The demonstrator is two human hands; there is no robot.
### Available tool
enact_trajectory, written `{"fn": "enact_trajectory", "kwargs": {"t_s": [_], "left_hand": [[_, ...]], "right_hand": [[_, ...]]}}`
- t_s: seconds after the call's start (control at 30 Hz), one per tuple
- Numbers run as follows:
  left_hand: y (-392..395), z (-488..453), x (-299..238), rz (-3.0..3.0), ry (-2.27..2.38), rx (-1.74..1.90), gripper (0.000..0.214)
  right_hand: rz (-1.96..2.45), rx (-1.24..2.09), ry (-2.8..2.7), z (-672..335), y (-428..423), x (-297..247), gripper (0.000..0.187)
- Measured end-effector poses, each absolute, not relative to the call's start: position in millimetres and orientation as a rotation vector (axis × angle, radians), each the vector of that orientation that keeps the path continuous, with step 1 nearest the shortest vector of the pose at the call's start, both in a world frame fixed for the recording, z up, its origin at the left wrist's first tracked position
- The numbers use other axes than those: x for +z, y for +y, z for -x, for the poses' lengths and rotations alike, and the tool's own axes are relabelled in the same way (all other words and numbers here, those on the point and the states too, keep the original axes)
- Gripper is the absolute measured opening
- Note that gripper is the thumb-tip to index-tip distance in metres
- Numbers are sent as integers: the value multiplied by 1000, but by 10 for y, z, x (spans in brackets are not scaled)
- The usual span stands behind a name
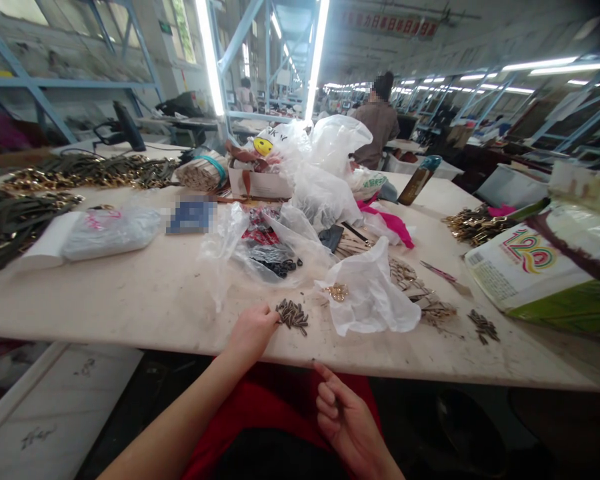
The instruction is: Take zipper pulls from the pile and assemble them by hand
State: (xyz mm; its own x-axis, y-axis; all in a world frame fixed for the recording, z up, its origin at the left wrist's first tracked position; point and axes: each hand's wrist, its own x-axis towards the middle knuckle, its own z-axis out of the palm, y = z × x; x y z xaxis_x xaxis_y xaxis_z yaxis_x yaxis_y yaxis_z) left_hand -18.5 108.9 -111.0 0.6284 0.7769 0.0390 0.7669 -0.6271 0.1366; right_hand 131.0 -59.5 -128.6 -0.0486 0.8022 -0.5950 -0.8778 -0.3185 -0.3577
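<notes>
My left hand (253, 333) reaches over the table's front part. Its thumb and fingers are pinched together at the left edge of a small heap of dark, elongated pieces (293, 316) that look like sunflower seeds. Whatever lies between those fingertips is hidden. Lower and to the right, my right hand (343, 407) is beside the table's front edge, with the index finger pointing out and the other fingers curled in. A tiny dark speck (313, 361) is at its fingertip. Right of the heap, gold-coloured metal parts (339, 291) rest on a crumpled white plastic bag (380, 300).
Clear plastic bags (325, 193) and a white box (260, 183) stand behind. Dark straps with gold buckles (80, 170) are heaped at left. At right are scissors (437, 271), a second small heap (483, 327) and a large printed bag (545, 260). A person (379, 123) stands beyond.
</notes>
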Motion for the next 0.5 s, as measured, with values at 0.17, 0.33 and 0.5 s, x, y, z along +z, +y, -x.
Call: {"fn": "enact_trajectory", "kwargs": {"t_s": [0.17,0.33,0.5], "left_hand": [[1097,170,-1163,-2741,1298,148,22],[883,138,-914,-2219,1246,375,19],[373,169,-106,-1307,568,411,16]], "right_hand": [[934,1648,88,-1303,-599,-1305,40],[985,1672,46,-1274,-603,-1335,35],[950,1697,74,-1268,-602,-1393,27]]}}
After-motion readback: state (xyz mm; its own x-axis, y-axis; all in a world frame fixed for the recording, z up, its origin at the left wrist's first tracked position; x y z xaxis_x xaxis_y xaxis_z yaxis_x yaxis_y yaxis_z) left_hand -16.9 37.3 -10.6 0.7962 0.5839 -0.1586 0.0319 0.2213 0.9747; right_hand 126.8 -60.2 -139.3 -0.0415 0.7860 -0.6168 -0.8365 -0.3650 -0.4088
